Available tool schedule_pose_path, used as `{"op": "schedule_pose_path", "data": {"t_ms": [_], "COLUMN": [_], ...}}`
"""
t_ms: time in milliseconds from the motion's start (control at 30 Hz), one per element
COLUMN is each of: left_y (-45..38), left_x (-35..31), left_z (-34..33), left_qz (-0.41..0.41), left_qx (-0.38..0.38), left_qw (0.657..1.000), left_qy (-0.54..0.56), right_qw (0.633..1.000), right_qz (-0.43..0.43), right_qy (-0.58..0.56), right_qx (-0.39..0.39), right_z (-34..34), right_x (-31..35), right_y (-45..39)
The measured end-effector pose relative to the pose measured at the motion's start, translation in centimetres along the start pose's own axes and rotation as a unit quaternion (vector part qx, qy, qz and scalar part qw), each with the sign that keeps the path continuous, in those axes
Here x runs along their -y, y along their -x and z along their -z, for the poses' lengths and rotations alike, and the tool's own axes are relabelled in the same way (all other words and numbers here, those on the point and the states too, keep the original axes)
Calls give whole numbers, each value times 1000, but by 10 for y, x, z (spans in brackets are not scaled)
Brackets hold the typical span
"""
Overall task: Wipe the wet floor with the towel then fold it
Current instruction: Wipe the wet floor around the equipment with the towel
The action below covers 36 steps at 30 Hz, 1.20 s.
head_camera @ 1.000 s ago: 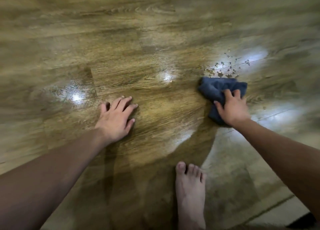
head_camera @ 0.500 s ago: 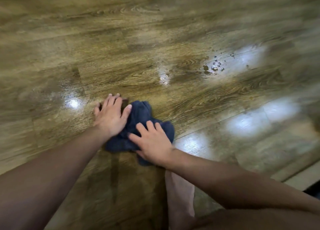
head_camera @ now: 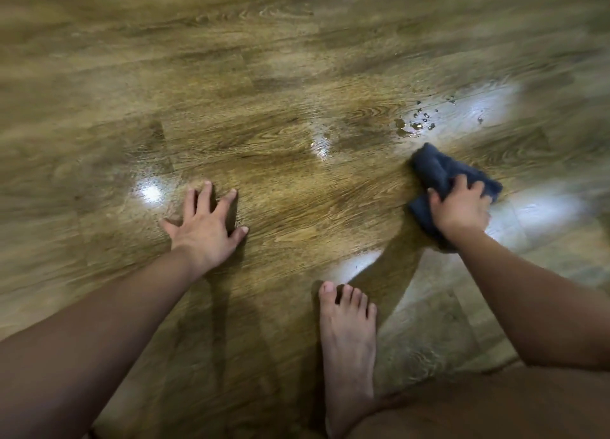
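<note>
Mid-wipe: my right hand (head_camera: 460, 209) grips the bunched towel (head_camera: 435, 171) against the floor (head_camera: 280, 115), just short of the droplets (head_camera: 414, 125); my left hand (head_camera: 206, 222) rests flat, fingers spread. Next, I judge, push forward through them. Folding not yet begun.

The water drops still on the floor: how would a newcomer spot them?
Start at the right hand gripping the dark blue towel on the wood floor. Just beyond the towel lie the water drops, small dark beads, unlike the smooth white glare patches nearby.
</note>
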<state>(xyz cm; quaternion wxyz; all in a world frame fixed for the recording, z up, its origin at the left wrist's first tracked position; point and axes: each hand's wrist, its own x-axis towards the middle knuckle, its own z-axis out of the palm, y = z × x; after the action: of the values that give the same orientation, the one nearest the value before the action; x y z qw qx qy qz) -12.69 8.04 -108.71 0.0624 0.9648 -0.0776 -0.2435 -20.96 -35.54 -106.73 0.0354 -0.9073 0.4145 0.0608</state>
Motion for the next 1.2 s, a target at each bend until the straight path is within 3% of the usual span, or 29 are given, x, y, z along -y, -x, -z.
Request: {"op": "schedule_pose_path", "data": {"t_ms": [67,133,200,300,400,500,600,700,767,900,967,1100,1200], "left_y": [0,-1,-2,-4,-10,-15,-14,-12,-10,-6,-6,-6,-7], "left_x": [-3,-7,-9,-17,-32,-41,-42,-37,-31,-23,-22,-19,-18], "left_z": [-1,-1,1,9,19,25,25,24,24,22,22,20,15], "left_qz": [2,6,12,32,78,114,109,91,72,45,46,40,36], "left_qx": [2,4,-3,-41,-49,-52,-37,-32,-33,-15,-4,4,-18], "left_qw": [1000,1000,1000,998,992,987,990,992,995,998,998,999,999], "left_qy": [4,13,20,43,85,99,80,76,68,41,43,33,35], "right_qw": [999,1000,999,980,931,844,793,806,840,945,977,996,994], "right_qz": [-39,-25,31,180,359,531,606,588,537,320,207,90,108], "right_qy": [5,14,33,77,64,66,62,60,75,63,41,22,29], "right_qx": [15,3,-24,-30,10,39,29,14,8,-8,-9,-1,-17], "right_z": [1,0,-3,-6,-11,-19,-22,-23,-22,-10,-5,-4,-6], "right_x": [13,36,62,99,136,161,163,151,141,110,94,105,130], "right_y": [-3,11,41,96,153,202,201,164,130,52,22,9,41]}}
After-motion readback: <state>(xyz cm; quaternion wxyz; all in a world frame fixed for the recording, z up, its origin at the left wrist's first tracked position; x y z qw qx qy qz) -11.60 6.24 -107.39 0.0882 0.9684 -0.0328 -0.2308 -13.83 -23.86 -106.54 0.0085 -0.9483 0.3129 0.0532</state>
